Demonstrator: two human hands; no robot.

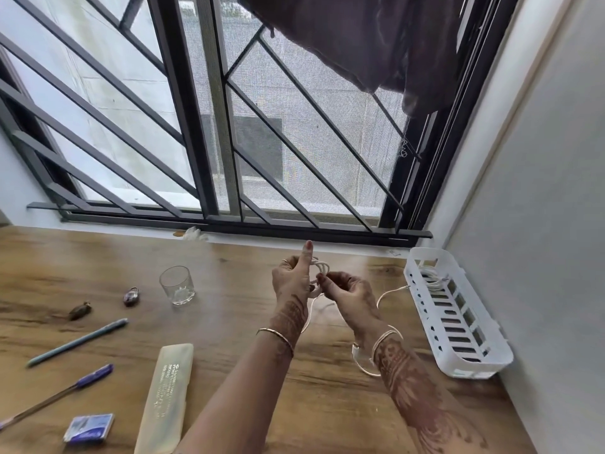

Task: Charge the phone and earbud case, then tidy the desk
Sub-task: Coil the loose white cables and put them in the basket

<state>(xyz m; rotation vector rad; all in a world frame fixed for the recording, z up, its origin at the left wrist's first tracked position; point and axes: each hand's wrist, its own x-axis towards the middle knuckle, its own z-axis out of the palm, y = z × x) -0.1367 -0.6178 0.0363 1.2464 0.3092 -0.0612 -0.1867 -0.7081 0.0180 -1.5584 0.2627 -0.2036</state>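
Note:
A white charging cable (pixel 385 294) is held above the wooden desk (pixel 229 316). My left hand (pixel 293 278) grips several small loops of it, with one finger pointing up. My right hand (pixel 347 290) pinches the cable just right of those loops. The loose part of the cable hangs down under my right wrist and trails right toward the white slotted basket (pixel 458 339). Another coiled white cable (pixel 432 278) lies in the basket's far end. No phone or earbud case is in view.
On the desk's left lie a clear glass (pixel 177 285), two small dark objects (pixel 131 296), a grey-blue pen (pixel 77 342), a purple pen (pixel 59 393), a translucent case (pixel 165 399) and a small blue box (pixel 89 428). A barred window is behind; a wall stands right.

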